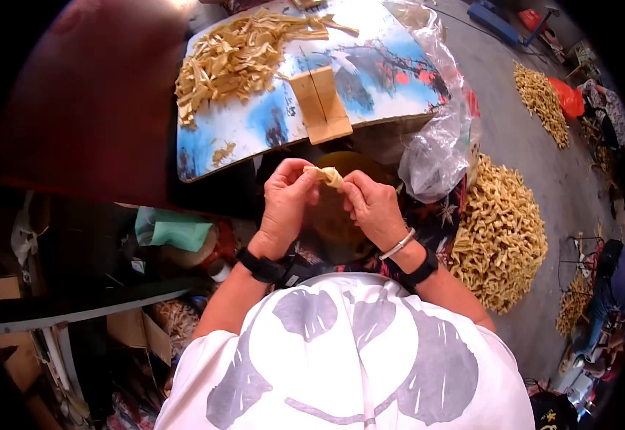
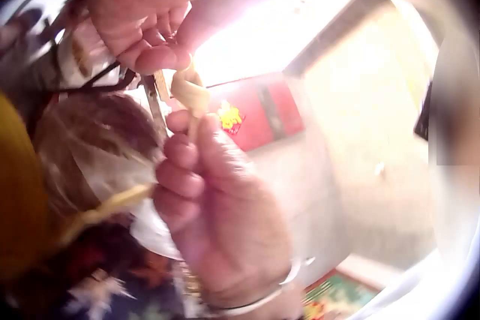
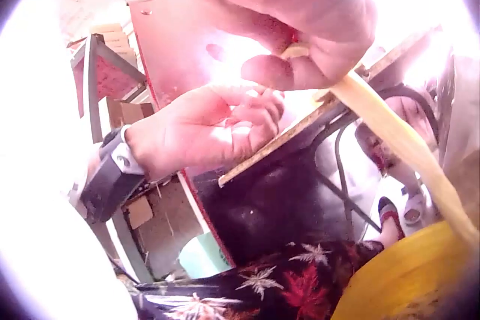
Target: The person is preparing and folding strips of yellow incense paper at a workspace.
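Centrally, left hand [image 1: 283, 208] and right hand [image 1: 378, 211] pinch strip either side of knot [image 1: 332, 178], fingers curled, likely to control tension. Knot is off tabletop [image 1: 258, 143], near edge, apparently for working room; loose strips [image 1: 233, 61] lie heaped on tabletop, presumably within reach.

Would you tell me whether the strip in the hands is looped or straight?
Looped: the strip folds over itself between the left hand and right hand.
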Demonstrator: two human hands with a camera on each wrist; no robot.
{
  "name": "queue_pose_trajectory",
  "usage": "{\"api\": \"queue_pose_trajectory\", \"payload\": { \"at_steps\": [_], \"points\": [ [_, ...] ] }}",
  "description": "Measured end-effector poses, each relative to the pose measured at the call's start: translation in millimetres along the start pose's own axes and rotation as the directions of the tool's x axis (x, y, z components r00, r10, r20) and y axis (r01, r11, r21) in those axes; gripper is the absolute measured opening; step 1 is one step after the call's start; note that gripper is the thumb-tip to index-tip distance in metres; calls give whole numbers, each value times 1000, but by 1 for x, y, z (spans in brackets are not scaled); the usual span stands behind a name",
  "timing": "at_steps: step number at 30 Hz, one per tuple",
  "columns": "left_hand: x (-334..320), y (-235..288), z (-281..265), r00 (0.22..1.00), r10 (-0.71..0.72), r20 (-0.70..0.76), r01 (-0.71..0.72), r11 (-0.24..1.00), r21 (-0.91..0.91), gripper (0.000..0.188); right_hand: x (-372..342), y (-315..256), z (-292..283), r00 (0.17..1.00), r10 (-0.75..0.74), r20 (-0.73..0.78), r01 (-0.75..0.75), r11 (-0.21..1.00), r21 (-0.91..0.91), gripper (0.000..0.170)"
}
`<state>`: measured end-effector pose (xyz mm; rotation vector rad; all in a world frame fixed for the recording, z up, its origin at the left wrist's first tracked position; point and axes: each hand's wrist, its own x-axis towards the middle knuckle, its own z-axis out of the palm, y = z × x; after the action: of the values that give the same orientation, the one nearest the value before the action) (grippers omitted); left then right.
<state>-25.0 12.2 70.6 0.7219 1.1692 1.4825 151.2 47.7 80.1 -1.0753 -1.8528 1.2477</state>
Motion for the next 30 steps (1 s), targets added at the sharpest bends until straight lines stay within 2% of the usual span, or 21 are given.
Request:
{"api": "queue_pose_trajectory", "payload": {
  "at_steps": [1, 2, 4, 6, 7, 10, 14, 15, 18, 19, 21, 22, 25, 28, 30],
  "points": [
    [1, -6, -2, 997, -73, 24, 76, 972, -224, 26, 0, -1, 4, 997, 74, -17, -72, 995, 70, 16],
    [-1, -11, 1, 993, -101, 60, 113, 959, -261, 27, 0, -2, 7, 989, 148, -30, -142, 980, 141, 15],
    [-12, -18, 10, 982, -145, 124, 179, 929, -325, 30, -1, -1, 16, 991, 119, -54, -109, 981, 159, 13],
    [-18, -24, 7, 990, -110, 86, 127, 965, -230, 30, -4, -1, 26, 995, 55, -79, -44, 989, 141, 12],
    [-17, -24, 6, 996, -71, 53, 79, 983, -167, 30, -3, 7, 28, 994, -41, -102, 46, 998, 39, 11],
    [-13, -23, 0, 999, -20, 30, 21, 999, -29, 29, 7, 12, 19, 991, -93, -99, 78, 986, -145, 13],
    [-15, -24, -7, 988, -71, 136, 64, 997, 53, 27, 27, 24, 22, 996, -60, -66, 68, 989, 133, 21],
    [-17, -26, -8, 981, -93, 172, 81, 994, 76, 25, 29, 28, 20, 992, 57, 117, -83, 970, 229, 23],
    [-22, -29, -10, 996, -21, 84, 2, 978, 211, 17, 32, 26, 28, 986, 154, 58, -165, 932, 324, 25],
    [-22, -29, -12, 997, 6, 71, -23, 970, 242, 14, 30, 17, 26, 981, 191, 27, -191, 943, 273, 25],
    [-23, -27, -18, 997, 59, 50, -71, 950, 306, 10, 31, 12, 24, 992, 121, 42, -126, 980, 154, 22],
    [-23, -26, -19, 999, 40, 32, -48, 952, 303, 8, 30, 11, 23, 995, 88, 52, -93, 991, 94, 20],
    [-19, -23, -20, 1000, -9, 12, 5, 964, 264, 4, 33, 16, 19, 959, 106, 263, -192, 925, 327, 13],
    [-18, -20, -22, 998, -65, 26, 59, 983, 173, 5, 36, 21, 16, 914, 189, 359, -332, 857, 394, 11],
    [-20, -16, -33, 989, -145, 5, 143, 982, 123, 6, 37, 20, 12, 911, 232, 341, -374, 815, 443, 10]
  ]
}}
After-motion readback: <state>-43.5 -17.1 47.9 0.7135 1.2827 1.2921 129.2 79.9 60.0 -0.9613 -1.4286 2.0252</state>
